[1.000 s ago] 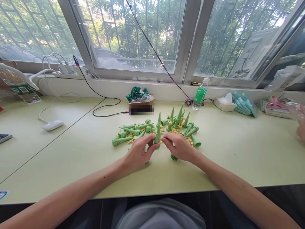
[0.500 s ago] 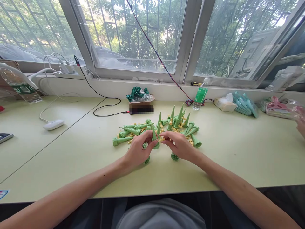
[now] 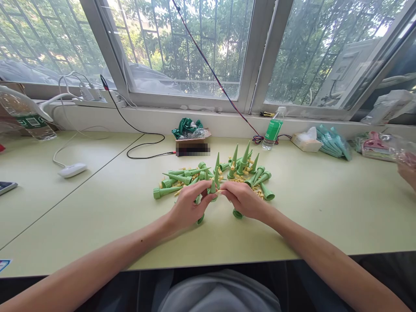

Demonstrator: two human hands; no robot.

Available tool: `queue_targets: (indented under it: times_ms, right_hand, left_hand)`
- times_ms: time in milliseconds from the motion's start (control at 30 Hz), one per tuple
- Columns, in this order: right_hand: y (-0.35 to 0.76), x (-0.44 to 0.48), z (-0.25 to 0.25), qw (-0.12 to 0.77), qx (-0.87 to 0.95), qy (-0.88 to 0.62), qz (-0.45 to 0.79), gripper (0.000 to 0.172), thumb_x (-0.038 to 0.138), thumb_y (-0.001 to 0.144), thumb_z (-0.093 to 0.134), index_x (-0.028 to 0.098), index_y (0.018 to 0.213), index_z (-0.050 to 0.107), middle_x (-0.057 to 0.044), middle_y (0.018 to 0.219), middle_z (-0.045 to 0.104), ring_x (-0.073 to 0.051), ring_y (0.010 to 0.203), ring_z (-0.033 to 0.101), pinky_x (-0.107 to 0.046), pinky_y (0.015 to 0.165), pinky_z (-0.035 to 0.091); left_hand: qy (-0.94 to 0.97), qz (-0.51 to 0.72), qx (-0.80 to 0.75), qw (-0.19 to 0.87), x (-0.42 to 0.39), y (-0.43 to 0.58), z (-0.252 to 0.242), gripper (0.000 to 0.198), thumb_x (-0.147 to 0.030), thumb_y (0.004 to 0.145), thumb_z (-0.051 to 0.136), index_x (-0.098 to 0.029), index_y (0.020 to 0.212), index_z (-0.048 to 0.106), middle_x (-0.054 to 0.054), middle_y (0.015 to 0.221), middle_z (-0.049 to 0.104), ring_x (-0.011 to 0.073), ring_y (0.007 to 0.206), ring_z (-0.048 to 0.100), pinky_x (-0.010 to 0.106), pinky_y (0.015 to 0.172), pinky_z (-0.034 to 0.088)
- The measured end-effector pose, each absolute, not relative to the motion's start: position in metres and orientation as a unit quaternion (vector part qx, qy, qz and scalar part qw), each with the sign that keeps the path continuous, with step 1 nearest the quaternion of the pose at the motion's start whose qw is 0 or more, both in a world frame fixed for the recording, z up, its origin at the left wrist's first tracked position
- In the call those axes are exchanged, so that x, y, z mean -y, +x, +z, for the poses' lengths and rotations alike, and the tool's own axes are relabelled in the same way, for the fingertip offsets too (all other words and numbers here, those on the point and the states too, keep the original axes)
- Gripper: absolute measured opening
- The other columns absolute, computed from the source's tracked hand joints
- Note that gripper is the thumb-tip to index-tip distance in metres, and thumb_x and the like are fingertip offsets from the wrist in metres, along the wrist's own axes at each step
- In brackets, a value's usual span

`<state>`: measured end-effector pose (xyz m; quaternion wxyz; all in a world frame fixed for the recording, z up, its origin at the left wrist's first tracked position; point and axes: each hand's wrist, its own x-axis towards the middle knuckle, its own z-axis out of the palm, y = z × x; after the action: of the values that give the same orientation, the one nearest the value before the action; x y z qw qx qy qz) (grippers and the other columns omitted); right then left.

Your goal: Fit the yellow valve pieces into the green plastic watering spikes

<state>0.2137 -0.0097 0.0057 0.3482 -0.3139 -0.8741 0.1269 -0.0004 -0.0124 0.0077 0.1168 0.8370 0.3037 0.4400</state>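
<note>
My left hand (image 3: 191, 203) is closed around a green plastic watering spike (image 3: 213, 187), its cone pointing up between thumb and fingers. From the other side my right hand (image 3: 244, 198) pinches a small yellow valve piece (image 3: 219, 191), whose end touches the spike's side near the base. Fingertips hide most of the yellow piece. Under each wrist a green spike lies partly covered, one with its round open end (image 3: 238, 214) showing. Just beyond my hands is a pile of green spikes (image 3: 177, 178) mixed with small yellow pieces (image 3: 260, 193); several spikes (image 3: 243, 164) stand upright.
Behind the pile sits a small cardboard box (image 3: 194, 139) with green plastic wrapping. A water bottle (image 3: 273, 130), tissue pack (image 3: 306, 142) and teal packets (image 3: 334, 143) line the window side. A white mouse-shaped device (image 3: 73, 170) lies left. Another person's hand (image 3: 407, 173) shows at the right edge.
My right hand has moved slightly left, its fingers closing more over the yellow piece. The spike in my left hand now tilts and shows less. The other person's hand has shifted left.
</note>
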Motion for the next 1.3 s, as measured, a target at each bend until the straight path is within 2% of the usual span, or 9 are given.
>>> queue_targets:
  times_ms: [200, 333, 433, 533, 700, 833, 933, 1100, 1300]
  right_hand:
    - [0.213, 0.011, 0.008, 0.33, 0.871, -0.334, 0.145, 0.032, 0.028, 0.106, 0.034, 0.021, 0.077, 0.043, 0.002, 0.068, 0.047, -0.013, 0.059, 0.042, -0.025, 0.06, 0.034]
    - [0.212, 0.013, 0.01, 0.343, 0.861, -0.341, 0.155, 0.025, 0.028, 0.105, 0.04, 0.02, 0.086, 0.053, 0.0, 0.074, 0.056, -0.013, 0.065, 0.049, -0.025, 0.064, 0.038]
    - [0.212, 0.013, 0.01, 0.356, 0.854, -0.344, 0.162, 0.009, 0.025, 0.101, 0.051, 0.019, 0.103, 0.058, -0.002, 0.082, 0.062, -0.014, 0.068, 0.054, -0.025, 0.067, 0.043]
    - [0.212, 0.012, 0.007, 0.362, 0.852, -0.34, 0.165, 0.015, 0.022, 0.098, 0.056, 0.019, 0.113, 0.057, -0.003, 0.087, 0.065, -0.014, 0.071, 0.058, -0.026, 0.068, 0.047]
    - [0.213, 0.01, 0.003, 0.37, 0.853, -0.332, 0.157, 0.015, 0.021, 0.099, 0.055, 0.02, 0.113, 0.058, -0.006, 0.095, 0.068, -0.016, 0.078, 0.063, -0.028, 0.072, 0.051]
    - [0.213, 0.009, 0.0, 0.378, 0.854, -0.325, 0.147, 0.014, 0.022, 0.1, 0.055, 0.021, 0.113, 0.059, -0.006, 0.094, 0.07, -0.017, 0.081, 0.065, -0.03, 0.075, 0.052]
    - [0.213, 0.009, 0.0, 0.383, 0.855, -0.317, 0.145, 0.013, 0.025, 0.101, 0.054, 0.02, 0.112, 0.058, -0.006, 0.093, 0.07, -0.018, 0.081, 0.065, -0.029, 0.075, 0.051]
    - [0.214, 0.011, 0.005, 0.37, 0.862, -0.312, 0.148, 0.015, 0.03, 0.104, 0.048, 0.019, 0.105, 0.058, -0.005, 0.084, 0.067, -0.016, 0.071, 0.06, -0.027, 0.068, 0.046]
    - [0.213, 0.012, 0.01, 0.353, 0.865, -0.317, 0.162, 0.031, 0.036, 0.106, 0.038, 0.019, 0.086, 0.054, 0.001, 0.067, 0.056, -0.012, 0.057, 0.049, -0.024, 0.059, 0.039]
  left_hand:
    - [0.839, 0.437, -0.303, 0.117, 0.013, 0.0, 0.008, 0.006, -0.02, 0.094, 0.058, -0.019, 0.088, 0.06, -0.004, 0.067, 0.054, 0.0097, 0.059, 0.049, 0.021, 0.055, 0.039]
    - [0.82, 0.431, -0.346, 0.148, 0.013, 0.001, 0.007, 0.005, -0.023, 0.093, 0.058, -0.019, 0.09, 0.06, -0.004, 0.065, 0.053, 0.0102, 0.058, 0.047, 0.022, 0.054, 0.039]
    - [0.792, 0.441, -0.368, 0.206, 0.011, 0.001, 0.007, 0.009, -0.028, 0.093, 0.059, -0.019, 0.093, 0.06, -0.002, 0.068, 0.057, 0.011, 0.06, 0.051, 0.023, 0.057, 0.043]
    - [0.762, 0.455, -0.363, 0.283, 0.01, 0.001, 0.009, 0.013, -0.032, 0.093, 0.062, -0.019, 0.094, 0.059, -0.001, 0.071, 0.058, 0.0108, 0.06, 0.053, 0.022, 0.054, 0.044]
    - [0.712, 0.464, -0.341, 0.402, 0.01, 0.003, 0.013, 0.018, -0.035, 0.091, 0.067, -0.019, 0.093, 0.058, -0.005, 0.062, 0.049, 0.008, 0.05, 0.046, 0.02, 0.044, 0.038]
    - [0.695, 0.467, -0.325, 0.439, 0.01, 0.003, 0.012, 0.02, -0.037, 0.09, 0.067, -0.02, 0.095, 0.057, -0.004, 0.063, 0.051, 0.0081, 0.049, 0.046, 0.021, 0.042, 0.04]
    - [0.699, 0.466, -0.323, 0.436, 0.01, 0.002, 0.01, 0.02, -0.037, 0.091, 0.066, -0.02, 0.097, 0.057, -0.003, 0.064, 0.052, 0.0088, 0.049, 0.047, 0.022, 0.042, 0.042]
    - [0.736, 0.459, -0.342, 0.362, 0.011, 0.001, 0.009, 0.017, -0.034, 0.093, 0.063, -0.018, 0.097, 0.058, -0.003, 0.063, 0.053, 0.0083, 0.049, 0.047, 0.021, 0.044, 0.041]
    - [0.784, 0.438, -0.342, 0.278, 0.013, 0.001, 0.006, 0.014, -0.032, 0.093, 0.062, -0.018, 0.096, 0.061, 0.0, 0.069, 0.061, 0.0114, 0.059, 0.056, 0.022, 0.051, 0.045]
